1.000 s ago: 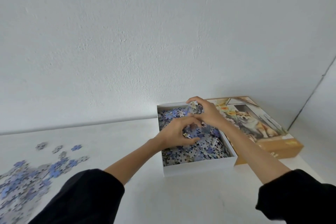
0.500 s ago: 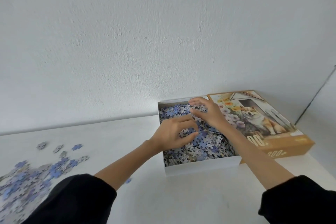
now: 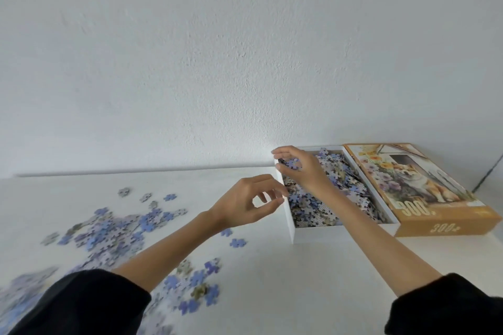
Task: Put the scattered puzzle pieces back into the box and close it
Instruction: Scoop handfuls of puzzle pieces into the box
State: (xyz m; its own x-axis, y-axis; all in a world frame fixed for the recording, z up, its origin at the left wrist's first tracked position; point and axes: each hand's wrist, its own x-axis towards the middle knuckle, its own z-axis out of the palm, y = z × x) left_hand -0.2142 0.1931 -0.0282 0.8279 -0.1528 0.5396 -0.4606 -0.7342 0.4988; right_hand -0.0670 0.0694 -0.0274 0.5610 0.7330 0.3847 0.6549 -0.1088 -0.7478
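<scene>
Left hand (image 3: pixel 249 202) has pulled back out of the box (image 3: pixel 289 221) and now hangs just left of its left wall, above the table (image 3: pixel 285 288). Right hand (image 3: pixel 300 171) has shifted to the box's far left corner. View has swung left too, so more loose pieces (image 3: pixel 114 231) show.

Left hand: fingers loosely curled, thumb tip and forefinger tip nearly meeting, nothing seen between them. Right hand: fingers curled down, thumb opposite, pinching a blue piece (image 3: pixel 292 164) over the box's contents. Cannot tell whether more sit in that grip.

White box is open, against the wall (image 3: pixel 245 49), and filled with a heap (image 3: pixel 334 198) of blue, grey and white pieces. Orange lid (image 3: pixel 435 193), dog picture up, lies flat on the table, touching the box's right side.

Those loose pieces are mostly blue, spread over the table's left part, apart from the box; blurred at lower left. One single piece (image 3: pixel 237 242) lies near the box's near left corner, just beside the left forearm. Another group (image 3: pixel 198 288) lies between the forearms, nearer the person. Black sleeves (image 3: pixel 81 304) cover both arms at the bottom edge.
</scene>
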